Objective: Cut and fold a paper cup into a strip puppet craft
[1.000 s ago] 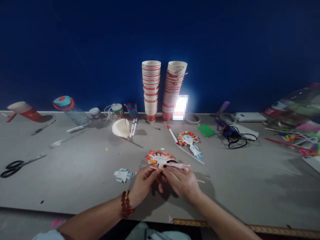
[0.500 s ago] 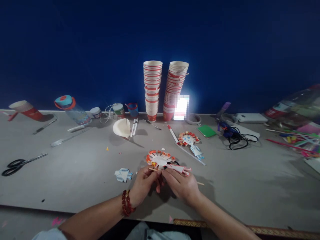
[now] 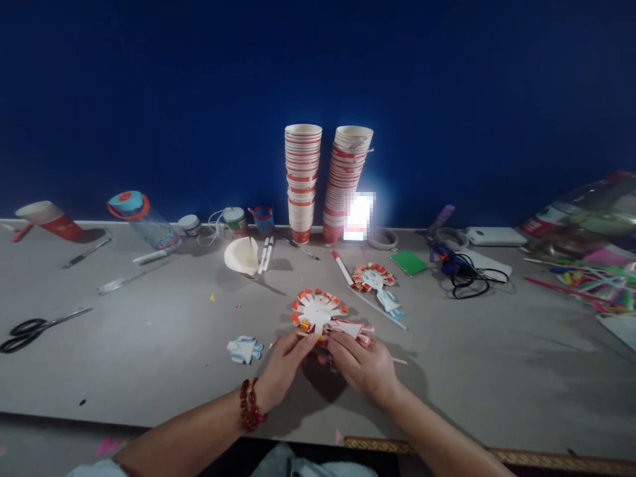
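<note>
Both hands are closed at the lower edge of a paper doll (image 3: 318, 315), whose head is a white disc fringed with red-tipped strips. My left hand (image 3: 284, 364) pinches the rim of the head with thumb and fingers, against a thin wooden stick (image 3: 399, 361) whose far end sticks out past the right hand. My right hand (image 3: 365, 368) grips where the head meets the red-edged paper dress (image 3: 350, 328); its fingertips are partly hidden. Left of them lies a blue-edged paper dress cutout (image 3: 245, 349). A finished-looking blue doll (image 3: 375, 278) lies beyond the hands.
Two tall stacks of paper cups (image 3: 302, 179) stand by the blue wall beside a bright screen (image 3: 358, 215). Scissors (image 3: 44, 326) and a bottle (image 3: 144, 218) are at left. A glue gun (image 3: 454, 262) with black cord and a cut cup (image 3: 241, 256) lie farther back.
The doll's head has tipped up and its fringe now spreads wider toward the camera. My left fingers have straightened and moved closer to the right hand's fingertips.
</note>
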Tool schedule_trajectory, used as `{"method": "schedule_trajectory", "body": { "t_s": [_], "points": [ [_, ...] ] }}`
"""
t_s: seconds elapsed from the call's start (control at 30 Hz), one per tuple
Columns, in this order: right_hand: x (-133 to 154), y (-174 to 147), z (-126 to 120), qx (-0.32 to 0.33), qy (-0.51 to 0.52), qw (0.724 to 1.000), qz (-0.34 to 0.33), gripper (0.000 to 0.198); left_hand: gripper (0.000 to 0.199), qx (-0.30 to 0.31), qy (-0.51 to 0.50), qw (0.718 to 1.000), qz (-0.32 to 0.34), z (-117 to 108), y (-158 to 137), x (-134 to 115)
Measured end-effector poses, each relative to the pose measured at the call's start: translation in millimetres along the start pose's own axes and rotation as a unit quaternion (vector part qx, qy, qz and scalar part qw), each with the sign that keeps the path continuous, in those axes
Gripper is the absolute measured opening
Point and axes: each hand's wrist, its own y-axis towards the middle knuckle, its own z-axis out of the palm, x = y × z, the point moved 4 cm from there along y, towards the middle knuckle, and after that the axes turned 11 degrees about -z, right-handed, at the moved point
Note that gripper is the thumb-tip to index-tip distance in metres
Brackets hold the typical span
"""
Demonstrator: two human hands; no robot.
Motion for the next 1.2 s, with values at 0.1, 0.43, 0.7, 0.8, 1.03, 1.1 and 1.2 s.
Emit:
{"method": "schedule_trajectory", "body": {
  "t_s": [0.1, 0.43, 0.7, 0.8, 1.03, 1.1, 1.2],
  "points": [
    [2, 1, 0, -0.013, -0.005, 1.000, -0.004, 0.020, 0.039, 0.017, -0.060, 0.998, 0.013, 0, 3, 3],
    [4, -5, -3, 0.003, -0.021, 1.000, 0.007, 0.021, 0.059, 0.021, -0.160, 0.985, -0.055, -1, 7, -11],
    [0, -30, -31, 0.102, 0.008, 0.993, 0.056, 0.032, 0.066, 0.038, -0.202, 0.948, -0.241, -20, 17, 2],
    [-20, -46, -46, 0.125, 0.054, 0.981, 0.141, 0.034, 0.055, 0.026, -0.215, 0.939, -0.266, -24, 19, 3],
    [-79, -53, -34, 0.055, 0.247, 0.897, 0.363, 0.026, 0.027, -0.004, -0.187, 0.958, -0.217, -17, 20, -5],
    [-90, -43, -14, 0.000, 0.342, 0.856, 0.389, 0.027, 0.024, -0.010, -0.181, 0.964, -0.195, -14, 21, -7],
    [-98, -28, 27, 0.026, 0.512, 0.702, 0.495, 0.031, 0.023, -0.003, -0.157, 0.975, -0.155, -10, 22, -9]
  ]
}}
